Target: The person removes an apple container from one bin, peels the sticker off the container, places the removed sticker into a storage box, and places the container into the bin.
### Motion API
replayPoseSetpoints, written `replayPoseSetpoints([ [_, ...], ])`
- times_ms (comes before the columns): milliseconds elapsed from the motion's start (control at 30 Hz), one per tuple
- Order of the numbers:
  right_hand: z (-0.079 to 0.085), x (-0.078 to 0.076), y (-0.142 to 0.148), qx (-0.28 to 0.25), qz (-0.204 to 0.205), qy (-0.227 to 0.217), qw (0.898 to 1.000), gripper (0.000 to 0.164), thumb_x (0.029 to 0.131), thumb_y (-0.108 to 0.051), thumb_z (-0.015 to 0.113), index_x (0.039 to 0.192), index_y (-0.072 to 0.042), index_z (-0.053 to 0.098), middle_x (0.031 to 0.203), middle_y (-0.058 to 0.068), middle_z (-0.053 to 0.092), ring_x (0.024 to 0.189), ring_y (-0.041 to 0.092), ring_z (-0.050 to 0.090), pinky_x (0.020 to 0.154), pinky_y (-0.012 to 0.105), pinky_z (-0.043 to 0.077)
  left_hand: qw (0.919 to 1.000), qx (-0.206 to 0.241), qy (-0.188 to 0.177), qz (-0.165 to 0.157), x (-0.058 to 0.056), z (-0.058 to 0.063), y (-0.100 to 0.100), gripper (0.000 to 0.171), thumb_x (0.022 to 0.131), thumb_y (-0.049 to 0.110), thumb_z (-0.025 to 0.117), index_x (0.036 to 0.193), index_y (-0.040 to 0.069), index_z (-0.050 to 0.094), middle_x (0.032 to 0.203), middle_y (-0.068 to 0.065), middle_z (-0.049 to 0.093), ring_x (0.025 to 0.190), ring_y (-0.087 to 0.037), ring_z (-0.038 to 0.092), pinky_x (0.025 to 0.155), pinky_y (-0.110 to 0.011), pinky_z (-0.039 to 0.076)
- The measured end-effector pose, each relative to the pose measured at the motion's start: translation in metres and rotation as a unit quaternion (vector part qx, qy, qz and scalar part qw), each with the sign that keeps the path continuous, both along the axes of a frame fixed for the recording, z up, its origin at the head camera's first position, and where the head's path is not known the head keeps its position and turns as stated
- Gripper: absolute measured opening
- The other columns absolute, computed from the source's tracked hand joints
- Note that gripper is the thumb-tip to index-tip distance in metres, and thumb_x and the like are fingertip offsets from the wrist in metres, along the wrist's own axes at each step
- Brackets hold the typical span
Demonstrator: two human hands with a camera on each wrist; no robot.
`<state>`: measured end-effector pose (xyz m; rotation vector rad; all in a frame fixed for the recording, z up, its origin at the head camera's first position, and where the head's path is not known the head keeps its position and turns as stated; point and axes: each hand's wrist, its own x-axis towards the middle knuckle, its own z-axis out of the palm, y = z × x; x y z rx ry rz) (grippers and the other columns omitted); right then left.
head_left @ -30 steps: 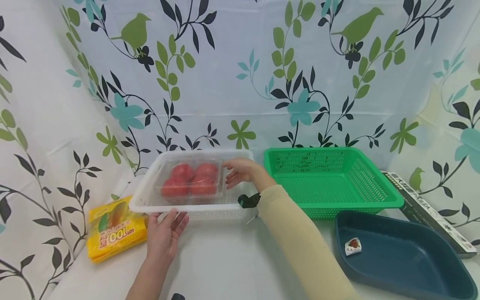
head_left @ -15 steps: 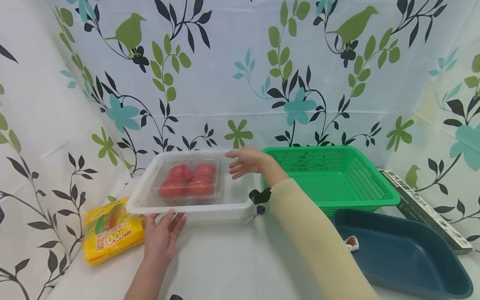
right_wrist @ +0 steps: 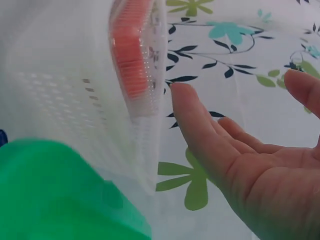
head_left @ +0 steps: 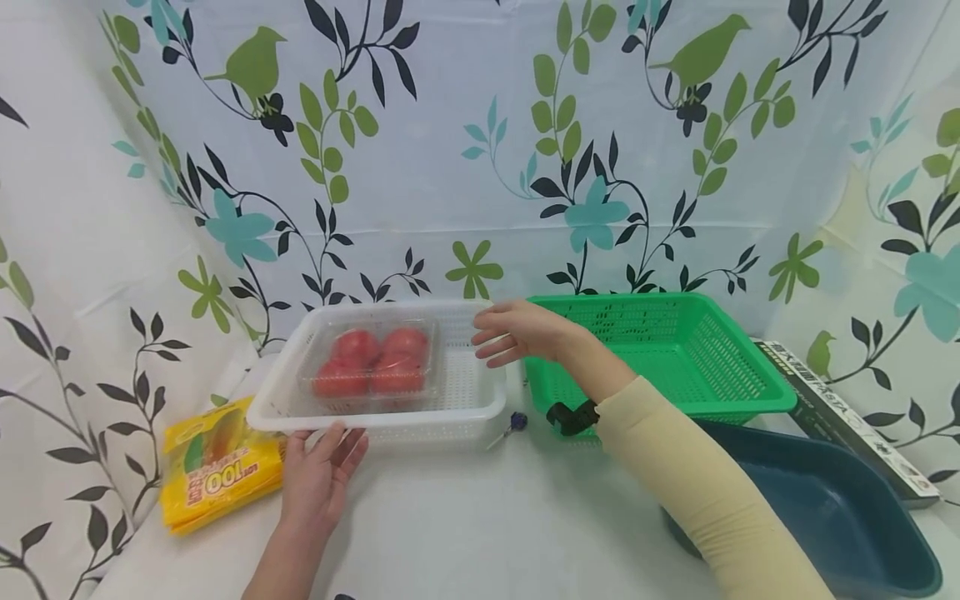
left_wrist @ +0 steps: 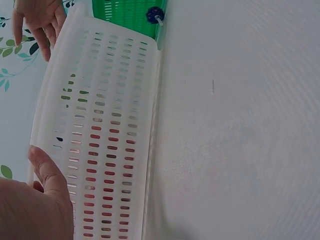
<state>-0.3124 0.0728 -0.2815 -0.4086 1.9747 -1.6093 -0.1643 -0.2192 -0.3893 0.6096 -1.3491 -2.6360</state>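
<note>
A white perforated basket point(head_left: 468, 379) stands at the back left, holding a clear plastic pack of several tomatoes point(head_left: 397, 375). My left hand point(head_left: 318, 475) grips the basket's front rim; some fingertips are hidden beneath it. In the left wrist view, one digit of the left hand point(left_wrist: 47, 172) lies against the basket wall. Over the right end of the basket hovers my right hand point(head_left: 528, 333), its fingers loosely extended and holding nothing. The right wrist view shows the right hand point(right_wrist: 250, 150) apart from the tomato pack point(right_wrist: 131, 62).
A purple lollipop point(head_left: 517, 422) lies right of the basket's front corner. Beside it is a green basket point(head_left: 675, 367). A dark blue tray point(head_left: 832, 508) sits at front right, partly behind my sleeve, next to a long black-and-white box point(head_left: 855, 425). At left lies a yellow packet point(head_left: 225, 467).
My right hand has moved right, away from the tomato pack. The lollipop has come into view from behind the right wrist. My left hand stays at the rim.
</note>
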Motion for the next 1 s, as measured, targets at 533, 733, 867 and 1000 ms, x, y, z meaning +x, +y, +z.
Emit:
replayPoseSetpoints([
  [533,0.004,0.049,0.045,-0.012,0.021,0.034,0.999,0.052,0.102,-0.02,0.059,0.146,0.002,0.041,0.133,0.023,0.06,0.117,0.039,0.063,0.096,0.047,0.053,0.9974,-0.015,-0.02,-0.067,0.004,0.002,-0.01,0.033,0.106,0.026,0.055,0.136,0.023,0.041,0.132,-0.001,0.056,0.112,-0.019,0.068,0.097,-0.037,0.052],
  [733,0.002,0.061,0.06,-0.013,0.018,0.049,0.999,0.051,0.102,-0.023,0.06,0.145,0.001,0.044,0.128,0.019,0.063,0.115,0.035,0.065,0.097,0.046,0.053,0.9799,-0.134,-0.036,-0.143,0.012,0.002,-0.012,0.043,0.107,0.031,0.052,0.141,0.009,0.039,0.128,-0.007,0.063,0.111,-0.019,0.067,0.096,-0.039,0.053],
  [867,0.003,0.069,0.069,-0.008,0.008,0.072,0.997,0.05,0.103,-0.023,0.06,0.144,0.001,0.046,0.131,0.021,0.061,0.117,0.038,0.063,0.096,0.044,0.054,0.9597,-0.222,-0.031,-0.17,0.02,0.008,-0.008,0.048,0.107,0.034,0.051,0.142,0.003,0.04,0.129,-0.011,0.063,0.111,-0.019,0.067,0.093,-0.039,0.056],
  [1000,0.004,0.078,0.08,0.001,-0.007,0.105,0.995,0.047,0.103,-0.023,0.059,0.142,0.001,0.05,0.134,0.023,0.059,0.12,0.04,0.06,0.095,0.042,0.054,0.9334,-0.314,0.002,-0.174,0.026,0.015,-0.004,0.048,0.106,0.035,0.053,0.141,0.003,0.046,0.132,-0.014,0.061,0.112,-0.019,0.065,0.089,-0.036,0.057],
])
